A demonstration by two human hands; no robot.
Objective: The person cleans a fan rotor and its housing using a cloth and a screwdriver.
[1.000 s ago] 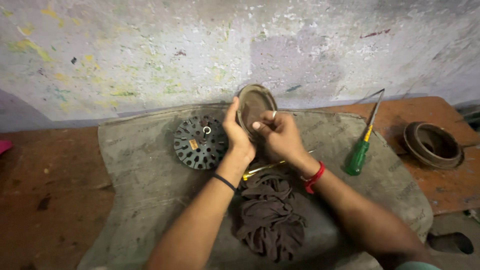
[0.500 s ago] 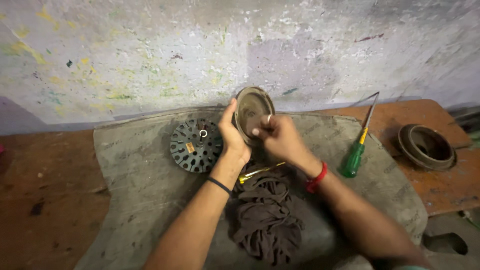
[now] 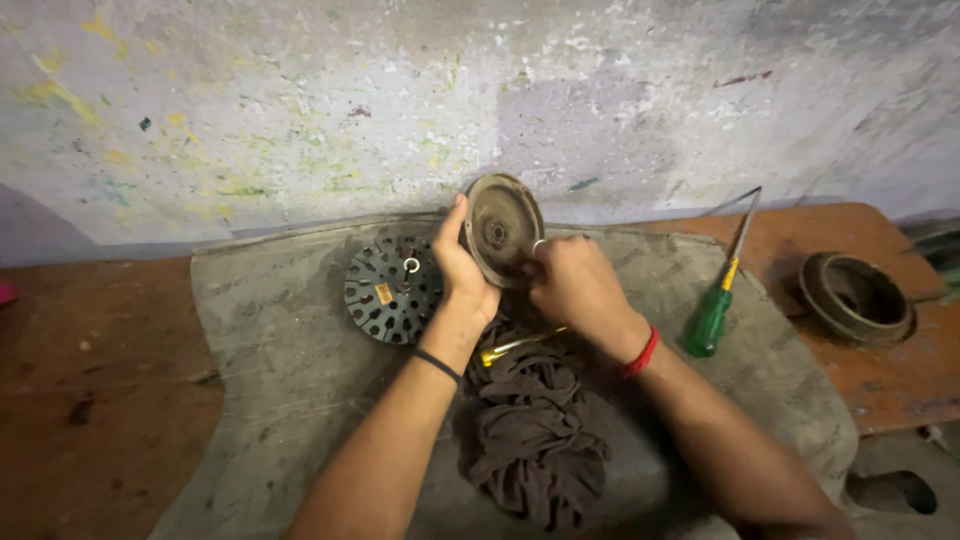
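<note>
Left hand (image 3: 462, 270) and right hand (image 3: 570, 285) both grip the round metal cover (image 3: 503, 229), held upright above the cloth (image 3: 270, 340), right of the stator (image 3: 390, 290). Probably heavy, stiff, greasy; best held by its rim.

Dull metal disc (image 3: 503, 228) (grimy); rough cloth (image 3: 540, 440)

Pretty dim, flat light w/ a warm cast, no glare anywhere. Soft shadows under the forearms. Right forearm (image 3: 740, 470) smeared w/ motion blur near the bottom edge; wall (image 3: 300, 100) bows, wide-angle distortion.
</note>
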